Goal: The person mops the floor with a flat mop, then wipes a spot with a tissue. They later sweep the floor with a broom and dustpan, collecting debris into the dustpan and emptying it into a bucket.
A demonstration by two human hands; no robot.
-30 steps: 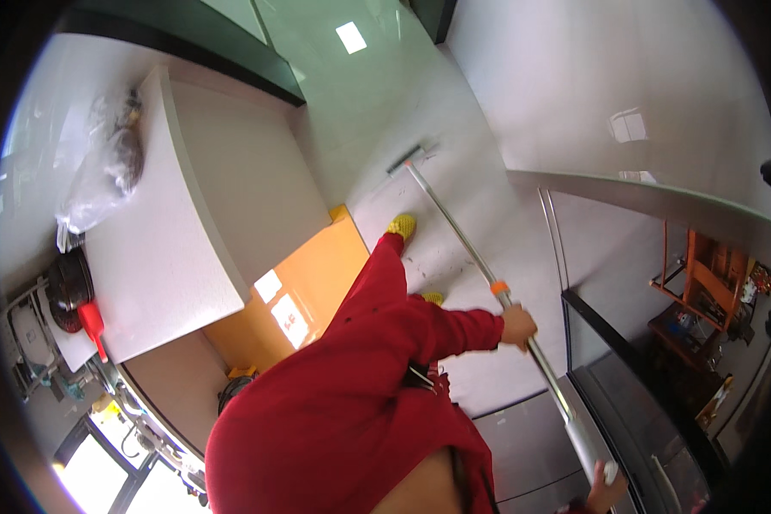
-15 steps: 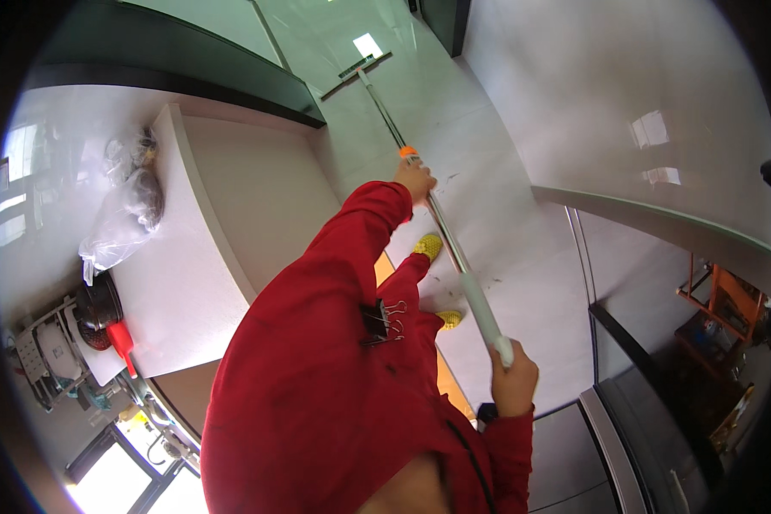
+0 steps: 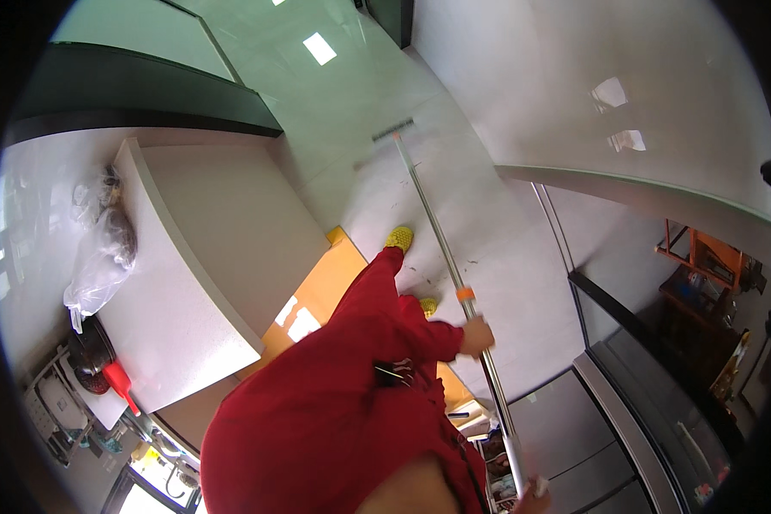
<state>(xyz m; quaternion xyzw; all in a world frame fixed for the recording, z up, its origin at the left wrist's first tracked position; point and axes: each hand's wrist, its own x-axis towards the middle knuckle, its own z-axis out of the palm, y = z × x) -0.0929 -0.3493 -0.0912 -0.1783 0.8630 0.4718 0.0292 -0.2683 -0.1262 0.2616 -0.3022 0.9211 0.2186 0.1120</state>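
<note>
A long-handled floor wiper [image 3: 438, 234] slants across the pale floor. Its silver pole has an orange collar, and its narrow grey crossbar head [image 3: 392, 130], slightly blurred, is at the far end on the floor. My left hand [image 3: 476, 336] is closed round the pole just below the collar. Lower down, at the bottom edge, my right hand [image 3: 533, 497] is at the handle end, partly cut off and blurred, its fingers closed round it. Dark specks and marks lie on the floor beside the pole.
A white counter [image 3: 193, 321] on the left bears a clear plastic bag [image 3: 103, 257] and a red-handled pan [image 3: 120, 381]. An orange-yellow panel [image 3: 347, 257] is beside my yellow shoes [image 3: 399, 238]. Pale wall panels, a dark-framed appliance [image 3: 651, 403] and wooden furniture [image 3: 715, 257] are on the right.
The wiper has been drawn back toward me, its head now nearer my feet. Both hands have moved down and toward me. The view has shifted slightly.
</note>
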